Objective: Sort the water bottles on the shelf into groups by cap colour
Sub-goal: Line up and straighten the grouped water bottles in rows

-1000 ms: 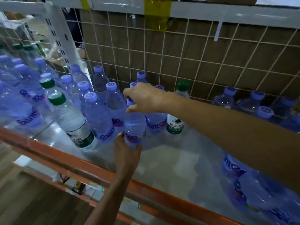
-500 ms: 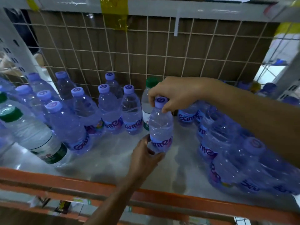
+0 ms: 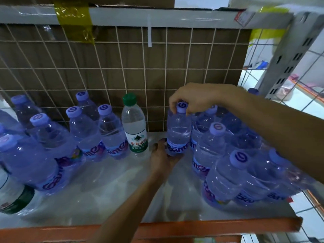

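A purple-capped bottle [image 3: 178, 130] stands upright at the left edge of a cluster of several purple-capped bottles [image 3: 233, 174] on the right of the shelf. My right hand [image 3: 194, 98] grips its cap from above. My left hand [image 3: 162, 159] cups its base and label from the front. A single green-capped bottle [image 3: 134, 122] stands upright against the back mesh, just left of the held bottle. Further left stands another group of purple-capped bottles [image 3: 84, 127], and a green-labelled bottle [image 3: 12, 197] lies partly out of view at the far left.
A wire mesh backed by brown cardboard [image 3: 122, 67] closes the back of the shelf. The orange front rail [image 3: 192, 228] runs along the near edge. A perforated white upright [image 3: 291, 55] stands at the right. The white shelf surface [image 3: 105, 186] shows between the two groups.
Both hands have carried the purple-capped bottle to the right and back, up against the right-hand cluster. The view has swung right, so the left group sits further left.
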Available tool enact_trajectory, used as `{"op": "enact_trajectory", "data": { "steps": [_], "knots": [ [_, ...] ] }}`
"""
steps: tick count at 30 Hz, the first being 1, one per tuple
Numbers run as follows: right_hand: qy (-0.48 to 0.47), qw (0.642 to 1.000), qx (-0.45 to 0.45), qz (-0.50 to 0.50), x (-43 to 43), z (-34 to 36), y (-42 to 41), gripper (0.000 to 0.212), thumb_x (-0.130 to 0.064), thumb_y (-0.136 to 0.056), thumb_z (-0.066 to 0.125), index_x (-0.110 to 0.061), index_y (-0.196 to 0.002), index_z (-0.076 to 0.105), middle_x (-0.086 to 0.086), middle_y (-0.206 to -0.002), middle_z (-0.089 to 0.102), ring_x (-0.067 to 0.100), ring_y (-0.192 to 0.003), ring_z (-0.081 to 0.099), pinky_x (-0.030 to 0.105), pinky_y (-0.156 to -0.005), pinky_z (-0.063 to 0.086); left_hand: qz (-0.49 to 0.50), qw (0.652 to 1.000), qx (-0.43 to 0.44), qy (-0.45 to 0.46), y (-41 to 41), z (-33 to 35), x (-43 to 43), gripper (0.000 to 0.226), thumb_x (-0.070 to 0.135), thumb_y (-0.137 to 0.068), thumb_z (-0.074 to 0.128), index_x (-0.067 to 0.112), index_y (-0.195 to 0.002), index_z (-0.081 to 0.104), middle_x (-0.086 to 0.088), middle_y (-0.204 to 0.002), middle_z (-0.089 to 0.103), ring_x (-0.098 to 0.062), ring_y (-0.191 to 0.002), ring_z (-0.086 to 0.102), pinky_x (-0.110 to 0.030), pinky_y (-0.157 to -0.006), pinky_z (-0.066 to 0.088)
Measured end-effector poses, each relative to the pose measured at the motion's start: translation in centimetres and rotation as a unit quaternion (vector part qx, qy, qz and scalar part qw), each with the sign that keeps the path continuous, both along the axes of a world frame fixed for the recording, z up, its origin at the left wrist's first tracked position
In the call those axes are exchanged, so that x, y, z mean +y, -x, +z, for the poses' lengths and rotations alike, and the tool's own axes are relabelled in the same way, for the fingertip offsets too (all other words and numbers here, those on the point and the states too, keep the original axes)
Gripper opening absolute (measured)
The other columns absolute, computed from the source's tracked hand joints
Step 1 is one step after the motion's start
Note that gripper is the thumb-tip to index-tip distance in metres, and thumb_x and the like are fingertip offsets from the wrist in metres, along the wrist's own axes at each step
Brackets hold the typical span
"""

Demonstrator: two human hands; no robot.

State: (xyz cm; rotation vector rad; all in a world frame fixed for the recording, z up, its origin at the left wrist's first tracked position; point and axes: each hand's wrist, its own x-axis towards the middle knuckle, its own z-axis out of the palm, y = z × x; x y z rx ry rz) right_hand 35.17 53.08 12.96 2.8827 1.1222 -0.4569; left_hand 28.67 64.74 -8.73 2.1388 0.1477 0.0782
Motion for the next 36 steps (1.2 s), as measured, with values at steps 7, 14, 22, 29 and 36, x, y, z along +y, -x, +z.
{"op": "enact_trajectory", "data": {
  "steps": [7,14,22,29,36],
  "knots": [
    [0.009,1.000,0.014,-0.009,-0.3,-0.1,-0.6,0.032,-0.008,-0.079,0.068,-0.026,-0.105,0.062,-0.010,-0.106,0.047,0.010,-0.097,0.047,0.030,-0.079,0.041,-0.012,1.000,-0.011,-0.007,-0.3,-0.4,-0.1,0.071,0.039,-0.063,0.082,0.021,-0.124,0.051,-0.003,-0.115,0.063,-0.024,-0.097,0.063,-0.038,-0.082,0.053],
    [0.060,0.998,0.021,-0.013,1.0,1.9,-0.2,0.033,-0.016,-0.081,0.067,-0.031,-0.110,0.061,-0.007,-0.112,0.058,0.015,-0.102,0.055,0.037,-0.086,0.049,-0.019,1.000,-0.006,0.000,0.3,0.4,-0.1,0.069,0.036,-0.066,0.081,0.019,-0.124,0.048,-0.003,-0.116,0.060,-0.024,-0.097,0.062,-0.036,-0.082,0.052],
    [-0.090,0.986,-0.114,0.087,9.7,4.1,2.3,0.041,-0.031,-0.089,0.060,-0.021,-0.127,0.049,-0.004,-0.105,0.048,0.009,-0.093,0.045,0.021,-0.073,0.037,0.081,0.995,-0.035,-0.054,4.9,1.5,6.5,0.017,0.025,-0.083,0.068,0.021,-0.099,0.063,0.006,-0.092,0.065,-0.008,-0.078,0.063,-0.022,-0.070,0.051],
    [0.032,0.983,-0.144,0.106,17.5,-0.3,1.4,0.043,-0.030,-0.089,0.060,-0.011,-0.126,0.051,0.013,-0.118,0.058,0.028,-0.100,0.058,0.034,-0.073,0.047,0.214,0.977,-0.010,-0.012,6.7,0.8,12.3,0.052,0.023,-0.082,0.070,0.013,-0.125,0.043,-0.004,-0.123,0.050,-0.020,-0.108,0.053,-0.043,-0.092,0.049],
    [0.047,0.966,-0.192,0.165,17.5,-0.4,3.0,0.028,-0.031,-0.085,0.062,-0.019,-0.110,0.058,0.003,-0.098,0.056,0.024,-0.091,0.056,0.034,-0.062,0.038,0.206,0.978,0.001,0.024,7.9,-0.1,13.7,0.073,0.026,-0.079,0.073,0.013,-0.140,0.033,-0.008,-0.138,0.046,-0.022,-0.119,0.050,-0.044,-0.097,0.046]
  ]
}}
